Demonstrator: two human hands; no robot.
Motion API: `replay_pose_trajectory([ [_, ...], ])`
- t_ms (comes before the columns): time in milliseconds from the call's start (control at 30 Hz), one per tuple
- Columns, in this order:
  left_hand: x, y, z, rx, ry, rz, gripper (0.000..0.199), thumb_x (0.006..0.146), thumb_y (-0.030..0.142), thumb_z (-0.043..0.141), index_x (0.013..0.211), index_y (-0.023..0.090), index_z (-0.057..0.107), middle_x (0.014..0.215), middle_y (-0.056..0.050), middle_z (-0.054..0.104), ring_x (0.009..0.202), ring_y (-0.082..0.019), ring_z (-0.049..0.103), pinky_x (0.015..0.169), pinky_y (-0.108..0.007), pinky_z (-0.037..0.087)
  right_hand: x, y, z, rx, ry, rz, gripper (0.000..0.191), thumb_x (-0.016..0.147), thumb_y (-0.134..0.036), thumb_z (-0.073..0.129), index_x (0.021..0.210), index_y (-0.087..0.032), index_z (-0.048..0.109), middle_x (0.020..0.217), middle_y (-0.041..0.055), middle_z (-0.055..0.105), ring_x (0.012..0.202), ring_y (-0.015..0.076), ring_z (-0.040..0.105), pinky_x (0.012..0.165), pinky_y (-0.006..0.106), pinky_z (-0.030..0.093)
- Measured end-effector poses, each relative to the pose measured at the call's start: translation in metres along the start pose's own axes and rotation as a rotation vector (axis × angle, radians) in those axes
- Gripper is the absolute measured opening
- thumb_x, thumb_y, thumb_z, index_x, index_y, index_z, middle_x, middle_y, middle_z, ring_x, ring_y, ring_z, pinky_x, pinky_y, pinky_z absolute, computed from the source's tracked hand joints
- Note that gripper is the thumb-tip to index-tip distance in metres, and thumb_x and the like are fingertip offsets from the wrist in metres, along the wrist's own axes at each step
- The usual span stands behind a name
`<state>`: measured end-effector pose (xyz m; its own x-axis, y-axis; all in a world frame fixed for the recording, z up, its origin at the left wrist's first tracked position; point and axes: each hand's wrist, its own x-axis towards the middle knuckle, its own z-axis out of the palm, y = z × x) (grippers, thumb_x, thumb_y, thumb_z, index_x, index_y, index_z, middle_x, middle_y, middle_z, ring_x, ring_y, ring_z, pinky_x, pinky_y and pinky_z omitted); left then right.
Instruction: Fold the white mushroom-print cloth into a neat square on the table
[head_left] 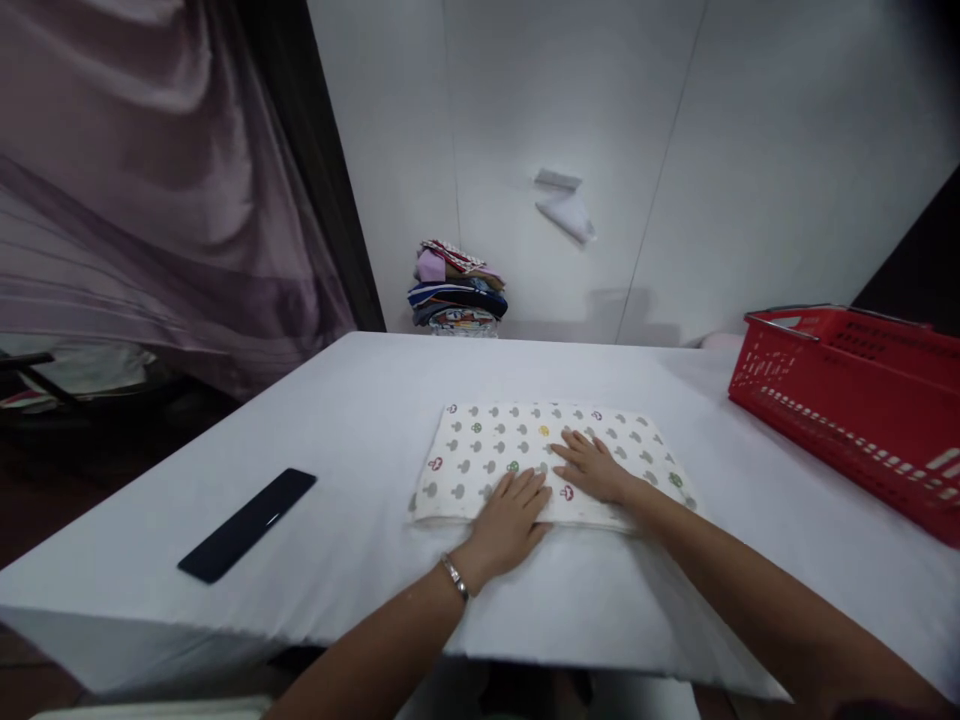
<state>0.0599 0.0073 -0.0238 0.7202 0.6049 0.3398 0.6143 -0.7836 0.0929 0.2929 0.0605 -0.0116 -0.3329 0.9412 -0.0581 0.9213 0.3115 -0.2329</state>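
A white cloth [465, 450] with a grey mushroom print and a few coloured ones lies folded in a flat rectangle on the white-covered table [360, 430]. My left hand [510, 520], with a silver bracelet at the wrist, rests palm down on the cloth's front edge, near its middle. Flat on the cloth, further back and to the right, lies my right hand [591, 467], its fingers spread. Neither hand grips anything.
A dark flat phone-like object [247, 525] lies on the table's left part. At the right edge stands a red plastic basket [847, 400]. Behind the table is a stack of folded fabrics [457, 290] against the wall. A mauve curtain [150, 180] hangs at the left.
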Motion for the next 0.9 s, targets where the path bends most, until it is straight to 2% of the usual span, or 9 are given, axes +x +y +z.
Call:
replay_pose_trajectory([
  [100, 0.001, 0.003, -0.001, -0.035, 0.029, -0.010, 0.040, 0.093, 0.039, 0.039, 0.128, 0.023, 0.048, 0.139, -0.005, 0.046, 0.134, -0.021, 0.032, 0.113, -0.045, 0.018, 0.010, -0.006, -0.003, -0.040, 0.059, 0.013, 0.063, 0.090, -0.062, 0.024, 0.142, -0.026, 0.034, 0.153, 0.0097, 0.017, 0.141, 0.0273, 0.009, 0.110, 0.053, 0.011],
  [200, 0.003, 0.004, 0.000, -0.059, -0.001, -0.055, 0.045, 0.091, 0.045, 0.040, 0.128, 0.022, 0.048, 0.140, -0.006, 0.046, 0.134, -0.024, 0.031, 0.113, -0.048, 0.019, 0.032, -0.011, -0.006, -0.091, 0.102, 0.000, 0.060, 0.092, -0.059, 0.023, 0.142, -0.028, 0.034, 0.153, 0.0080, 0.018, 0.141, 0.0259, 0.010, 0.110, 0.053, 0.010],
  [333, 0.000, 0.004, 0.002, -0.075, -0.041, -0.106, 0.052, 0.089, 0.052, 0.039, 0.131, 0.022, 0.045, 0.141, -0.007, 0.043, 0.134, -0.025, 0.030, 0.111, -0.049, 0.022, 0.055, -0.002, 0.000, -0.136, 0.063, 0.061, 0.059, 0.092, -0.058, 0.025, 0.141, -0.028, 0.035, 0.152, 0.0074, 0.022, 0.140, 0.0257, 0.015, 0.110, 0.053, 0.011],
  [467, -0.003, 0.004, 0.002, -0.072, -0.041, -0.175, 0.055, 0.089, 0.055, 0.037, 0.132, 0.023, 0.045, 0.143, -0.008, 0.041, 0.135, -0.027, 0.028, 0.112, -0.052, 0.017, 0.056, 0.007, 0.008, -0.130, 0.067, 0.064, 0.060, 0.091, -0.059, 0.025, 0.141, -0.027, 0.035, 0.152, 0.0082, 0.023, 0.140, 0.0266, 0.016, 0.109, 0.054, 0.013],
  [600, -0.004, 0.006, 0.004, -0.077, -0.021, -0.248, 0.064, 0.086, 0.062, 0.035, 0.134, 0.021, 0.044, 0.143, -0.012, 0.039, 0.136, -0.031, 0.025, 0.113, -0.057, 0.010, 0.065, -0.011, 0.006, -0.113, 0.123, -0.001, 0.062, 0.091, -0.060, 0.024, 0.141, -0.025, 0.035, 0.152, 0.0103, 0.021, 0.140, 0.0285, 0.012, 0.109, 0.057, 0.012],
  [667, -0.004, 0.006, 0.004, -0.096, -0.016, -0.250, 0.067, 0.085, 0.063, 0.035, 0.135, 0.020, 0.043, 0.143, -0.013, 0.039, 0.137, -0.031, 0.024, 0.113, -0.057, 0.009, 0.080, -0.026, 0.005, -0.108, 0.134, -0.109, 0.062, 0.092, -0.059, 0.023, 0.143, -0.026, 0.031, 0.153, 0.0089, 0.018, 0.141, 0.0268, 0.010, 0.109, 0.056, 0.011],
  [733, -0.005, 0.006, 0.005, -0.112, -0.017, -0.254, 0.068, 0.084, 0.064, 0.037, 0.137, 0.020, 0.041, 0.145, -0.013, 0.037, 0.138, -0.031, 0.022, 0.113, -0.057, 0.010, 0.099, -0.038, 0.006, -0.108, 0.092, -0.169, 0.062, 0.092, -0.058, 0.022, 0.144, -0.026, 0.029, 0.153, 0.0077, 0.017, 0.141, 0.0247, 0.010, 0.110, 0.054, 0.011],
  [833, -0.007, 0.006, 0.006, -0.125, -0.037, -0.280, 0.071, 0.083, 0.064, 0.039, 0.139, 0.022, 0.037, 0.148, -0.011, 0.032, 0.139, -0.031, 0.019, 0.112, -0.057, 0.012, 0.120, -0.042, 0.012, -0.131, 0.005, -0.136, 0.063, 0.092, -0.059, 0.021, 0.144, -0.024, 0.029, 0.153, 0.0077, 0.016, 0.141, 0.0246, 0.011, 0.110, 0.054, 0.012],
  [900, -0.008, 0.007, 0.007, -0.126, -0.060, -0.290, 0.071, 0.082, 0.062, 0.041, 0.141, 0.022, 0.034, 0.149, -0.011, 0.029, 0.139, -0.031, 0.016, 0.112, -0.058, 0.012, 0.124, -0.039, 0.015, -0.142, -0.007, -0.125, 0.064, 0.091, -0.059, 0.021, 0.144, -0.025, 0.029, 0.153, 0.0073, 0.015, 0.141, 0.0249, 0.011, 0.110, 0.054, 0.012],
])
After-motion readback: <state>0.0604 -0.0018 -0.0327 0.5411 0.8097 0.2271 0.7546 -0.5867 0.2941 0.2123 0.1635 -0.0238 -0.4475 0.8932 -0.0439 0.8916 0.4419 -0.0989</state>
